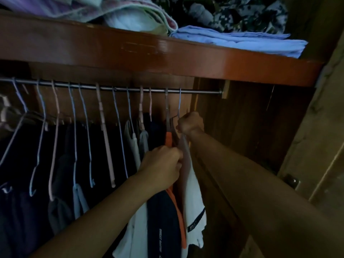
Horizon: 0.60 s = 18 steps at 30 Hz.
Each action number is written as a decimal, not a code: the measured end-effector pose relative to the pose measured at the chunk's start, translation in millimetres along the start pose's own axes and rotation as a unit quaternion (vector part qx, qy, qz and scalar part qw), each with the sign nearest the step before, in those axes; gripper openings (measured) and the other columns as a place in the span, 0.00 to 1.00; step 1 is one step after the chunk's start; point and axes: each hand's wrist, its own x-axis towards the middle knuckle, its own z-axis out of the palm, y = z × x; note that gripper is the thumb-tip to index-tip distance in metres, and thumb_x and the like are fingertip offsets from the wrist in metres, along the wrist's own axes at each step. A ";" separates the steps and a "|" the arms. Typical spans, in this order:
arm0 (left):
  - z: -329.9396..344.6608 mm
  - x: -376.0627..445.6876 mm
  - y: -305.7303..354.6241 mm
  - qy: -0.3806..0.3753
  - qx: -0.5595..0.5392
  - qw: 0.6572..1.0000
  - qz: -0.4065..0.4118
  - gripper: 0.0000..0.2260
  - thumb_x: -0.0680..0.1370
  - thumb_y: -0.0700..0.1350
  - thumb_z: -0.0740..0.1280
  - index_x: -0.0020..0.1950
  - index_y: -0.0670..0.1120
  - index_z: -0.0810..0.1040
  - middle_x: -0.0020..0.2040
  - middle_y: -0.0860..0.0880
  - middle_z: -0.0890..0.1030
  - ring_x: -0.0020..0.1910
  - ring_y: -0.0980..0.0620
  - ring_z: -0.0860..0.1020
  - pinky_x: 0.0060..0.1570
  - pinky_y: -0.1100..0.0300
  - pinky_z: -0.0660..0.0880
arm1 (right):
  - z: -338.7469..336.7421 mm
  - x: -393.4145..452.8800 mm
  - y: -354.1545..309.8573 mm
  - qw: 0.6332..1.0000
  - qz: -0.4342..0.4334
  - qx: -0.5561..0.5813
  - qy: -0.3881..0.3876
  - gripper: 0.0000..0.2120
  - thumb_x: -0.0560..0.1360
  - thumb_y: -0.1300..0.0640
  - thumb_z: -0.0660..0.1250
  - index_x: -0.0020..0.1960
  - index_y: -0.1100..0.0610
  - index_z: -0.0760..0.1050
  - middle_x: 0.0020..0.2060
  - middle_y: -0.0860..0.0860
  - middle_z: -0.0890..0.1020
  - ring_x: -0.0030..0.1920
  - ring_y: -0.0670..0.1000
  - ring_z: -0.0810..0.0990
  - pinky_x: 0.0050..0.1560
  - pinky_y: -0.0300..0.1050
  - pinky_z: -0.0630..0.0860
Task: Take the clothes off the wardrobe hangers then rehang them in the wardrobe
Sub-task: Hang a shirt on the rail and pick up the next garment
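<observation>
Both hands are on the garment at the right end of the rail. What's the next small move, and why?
Probably lift the right hand so the blue hanger it grips unhooks from the rail. That hook is last on the right, beside bare rail. The left hand already pinches the white garment below, steadying it, so it can likely come out sideways without snagging its neighbours.

One head-worn wide-angle view looks forward and slightly up into an open wardrobe from close range. The hanging rail (111, 87) crosses the upper middle, the shelf edge (167, 53) above it, and both forearms reach in from the bottom edge.
</observation>
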 end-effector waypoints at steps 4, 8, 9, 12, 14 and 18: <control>-1.8 -1.4 -2.0 -0.005 -0.006 1.000 -0.008 0.07 0.80 0.49 0.64 0.53 0.52 0.81 0.48 0.52 0.82 0.48 0.53 0.79 0.44 0.57 0.76 | 0.7 1.1 9.5 0.999 -0.014 0.017 -0.028 0.11 0.76 0.56 0.64 0.50 0.60 0.83 0.48 0.59 0.85 0.50 0.60 0.85 0.53 0.57 0.82; -5.3 3.3 0.2 -0.027 -0.026 0.999 -0.018 0.08 0.80 0.50 0.64 0.56 0.52 0.80 0.52 0.51 0.82 0.51 0.51 0.80 0.49 0.53 0.77 | -7.4 -3.4 6.7 0.998 -0.013 0.002 -0.061 0.12 0.78 0.56 0.65 0.50 0.63 0.83 0.48 0.61 0.85 0.51 0.61 0.84 0.55 0.58 0.81; -6.5 4.9 1.0 -0.035 -0.025 0.999 -0.016 0.08 0.80 0.50 0.64 0.57 0.52 0.80 0.52 0.51 0.82 0.51 0.51 0.79 0.51 0.52 0.78 | -11.0 -5.1 6.6 0.998 -0.006 0.012 -0.069 0.12 0.78 0.57 0.65 0.50 0.65 0.83 0.47 0.61 0.85 0.49 0.61 0.84 0.54 0.57 0.81; -7.1 6.6 3.2 -0.068 -0.016 0.998 0.003 0.09 0.80 0.51 0.64 0.59 0.53 0.79 0.54 0.52 0.81 0.54 0.50 0.79 0.54 0.51 0.77 | -26.1 -17.0 13.4 0.991 0.030 0.097 -0.083 0.11 0.79 0.65 0.62 0.53 0.72 0.80 0.39 0.61 0.81 0.35 0.56 0.80 0.34 0.44 0.80; -6.5 7.9 3.2 -0.072 -0.024 0.997 0.017 0.09 0.80 0.51 0.64 0.58 0.54 0.78 0.55 0.53 0.81 0.55 0.51 0.78 0.54 0.52 0.76 | -37.0 -27.6 24.0 0.993 0.037 0.073 -0.087 0.10 0.80 0.66 0.62 0.46 0.67 0.80 0.38 0.60 0.80 0.31 0.52 0.78 0.27 0.39 0.75; -10.0 19.0 5.6 -0.039 -0.001 0.998 0.039 0.08 0.81 0.52 0.62 0.57 0.54 0.78 0.54 0.51 0.81 0.54 0.49 0.79 0.46 0.57 0.71 | -55.0 -57.1 43.4 0.993 0.037 -0.008 -0.110 0.08 0.77 0.66 0.65 0.40 0.63 0.80 0.38 0.61 0.82 0.35 0.51 0.83 0.38 0.43 0.80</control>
